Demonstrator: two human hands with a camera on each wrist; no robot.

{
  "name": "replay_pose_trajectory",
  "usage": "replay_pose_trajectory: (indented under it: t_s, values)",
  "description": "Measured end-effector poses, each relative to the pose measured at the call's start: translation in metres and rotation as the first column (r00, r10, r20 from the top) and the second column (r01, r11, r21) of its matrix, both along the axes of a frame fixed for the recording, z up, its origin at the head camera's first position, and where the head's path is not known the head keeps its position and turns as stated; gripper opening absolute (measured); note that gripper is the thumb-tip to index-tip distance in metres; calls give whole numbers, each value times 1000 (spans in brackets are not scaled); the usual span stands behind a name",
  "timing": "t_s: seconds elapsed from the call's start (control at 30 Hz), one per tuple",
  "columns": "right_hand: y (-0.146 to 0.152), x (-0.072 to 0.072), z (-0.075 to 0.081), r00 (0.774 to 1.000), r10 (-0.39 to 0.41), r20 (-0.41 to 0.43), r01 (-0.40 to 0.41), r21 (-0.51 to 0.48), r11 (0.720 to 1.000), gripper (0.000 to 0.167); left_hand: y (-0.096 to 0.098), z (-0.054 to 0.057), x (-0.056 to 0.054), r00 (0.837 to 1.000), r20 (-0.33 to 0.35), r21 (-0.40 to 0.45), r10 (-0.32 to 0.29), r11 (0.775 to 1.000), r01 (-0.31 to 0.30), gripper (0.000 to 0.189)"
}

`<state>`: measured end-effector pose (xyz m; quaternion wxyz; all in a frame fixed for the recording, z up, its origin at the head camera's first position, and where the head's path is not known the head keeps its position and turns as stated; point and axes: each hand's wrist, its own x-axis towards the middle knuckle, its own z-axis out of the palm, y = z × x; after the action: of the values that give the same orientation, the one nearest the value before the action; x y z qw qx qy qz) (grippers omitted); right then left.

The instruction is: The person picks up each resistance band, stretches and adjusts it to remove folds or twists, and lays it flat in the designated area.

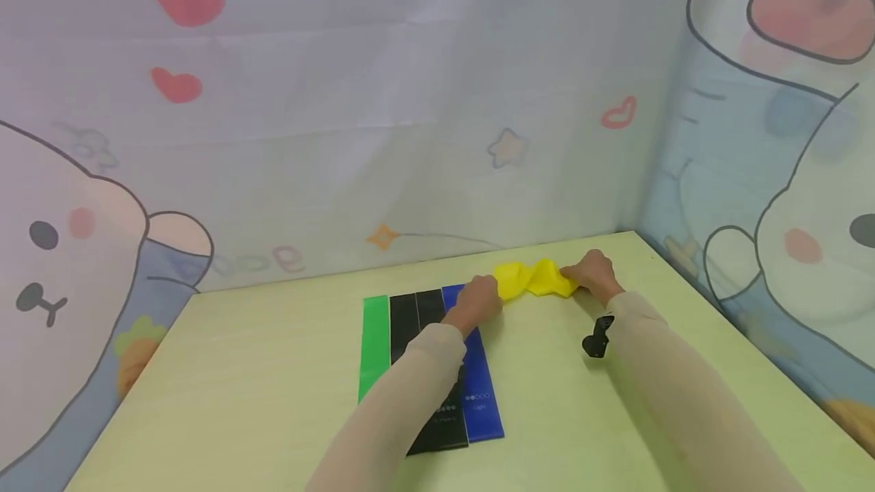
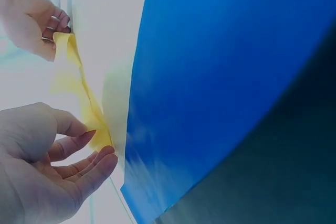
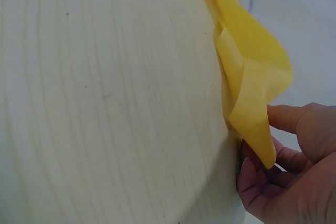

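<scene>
A thin yellow resistance band point(image 1: 544, 278), twisted and crumpled along its length, stretches between both hands at the far side of the table. My left hand point(image 1: 478, 299) pinches its left end between thumb and fingers, just over the top of the blue band. At the right end, my right hand point(image 1: 593, 275) holds a corner of the yellow band point(image 3: 252, 103) between thumb and fingers. Flat below my left arm lie a green band point(image 1: 374, 340), black bands point(image 1: 437, 431) and a blue band point(image 1: 484, 393), side by side. The left sleeve hides part of them.
The pale wood-grain table point(image 1: 273, 370) ends at the back against a printed cloth backdrop point(image 1: 342, 135), which also hangs along the right side. A small black device point(image 1: 598, 337) sits at my right wrist.
</scene>
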<state>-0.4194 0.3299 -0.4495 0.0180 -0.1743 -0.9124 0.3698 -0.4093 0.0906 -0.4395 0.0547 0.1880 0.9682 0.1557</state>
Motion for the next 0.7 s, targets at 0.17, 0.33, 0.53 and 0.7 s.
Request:
replay_pose_trajectory:
  t_s: [0.17, 0.33, 0.53, 0.7]
  values:
    - [4, -3, -5, 998, -34, -57, 36, 30, 999, 32, 1, 0, 1, 999, 20, 1, 30, 1000, -30, 14]
    - [3, -2, -4, 995, -13, -101, 17, 39, 999, 26, 2, 0, 2, 999, -36, -31, 34, 999, -35, 22]
    - [0, 0, 3, 990, 4, -140, -10, -42, 999, 45, 1, 1, 0, 985, -135, 33, 104, 994, -101, 27]
    - [2, -4, 6, 983, 30, -180, -41, -55, 998, 51, -5, 6, -2, 987, -55, 232, 152, 963, -135, 23]
